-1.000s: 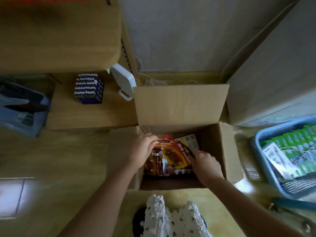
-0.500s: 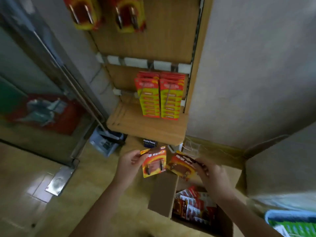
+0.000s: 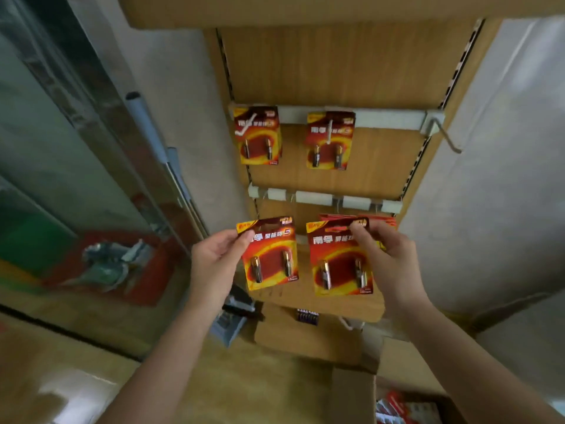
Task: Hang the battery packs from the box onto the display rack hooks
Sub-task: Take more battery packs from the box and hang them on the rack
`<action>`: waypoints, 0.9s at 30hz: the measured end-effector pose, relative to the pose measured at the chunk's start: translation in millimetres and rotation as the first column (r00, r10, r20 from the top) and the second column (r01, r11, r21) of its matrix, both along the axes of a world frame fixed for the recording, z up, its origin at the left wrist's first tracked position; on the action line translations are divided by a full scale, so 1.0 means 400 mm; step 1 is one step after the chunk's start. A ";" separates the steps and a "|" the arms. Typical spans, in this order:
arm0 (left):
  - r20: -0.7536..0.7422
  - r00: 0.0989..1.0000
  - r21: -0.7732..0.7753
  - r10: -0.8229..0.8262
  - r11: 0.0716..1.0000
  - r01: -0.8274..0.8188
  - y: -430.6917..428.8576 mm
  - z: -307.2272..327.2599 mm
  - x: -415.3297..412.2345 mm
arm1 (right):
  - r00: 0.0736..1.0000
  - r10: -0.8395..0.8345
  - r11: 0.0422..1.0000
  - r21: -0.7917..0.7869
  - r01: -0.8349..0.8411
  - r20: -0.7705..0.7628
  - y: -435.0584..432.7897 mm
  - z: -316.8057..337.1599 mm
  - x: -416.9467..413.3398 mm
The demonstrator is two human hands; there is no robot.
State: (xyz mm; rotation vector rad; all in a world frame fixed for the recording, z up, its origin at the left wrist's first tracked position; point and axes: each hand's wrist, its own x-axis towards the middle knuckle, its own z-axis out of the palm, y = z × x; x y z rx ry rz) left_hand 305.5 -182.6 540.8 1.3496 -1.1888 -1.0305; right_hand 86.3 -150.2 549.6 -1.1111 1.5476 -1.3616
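Packs (image 3: 270,252) are being raised toward the rack (image 3: 336,71), pinched by left hand (image 3: 214,258) and right hand (image 3: 388,249) fingers (image 3: 360,233); threading onto a hook (image 3: 446,136) is being judged next.

**One head-worn wide-angle camera, close in front of the display rack (image 3: 330,71).**
It looks forward and a little down, and the rack's wooden back panel fills the upper middle. Both forearms enter from the bottom edge, with the left hand (image 3: 214,258) and right hand (image 3: 388,249) near frame centre. The view is close enough that the left battery pack (image 3: 270,255) and right battery pack (image 3: 339,261) each show two cells. The box (image 3: 354,393) is cropped at the lower right corner.
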 end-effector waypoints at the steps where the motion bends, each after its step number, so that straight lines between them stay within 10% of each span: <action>1: -0.026 1.000 -0.001 -0.008 1.000 0.008 -0.032 0.023 0.017 | 0.998 -0.052 0.999 -0.005 0.053 0.035 -0.027 0.018 0.025; 27: -0.146 0.988 -0.040 -0.049 0.998 0.044 -0.373 0.166 0.086 | 0.923 -0.381 0.917 -0.100 0.385 0.057 -0.258 0.128 0.090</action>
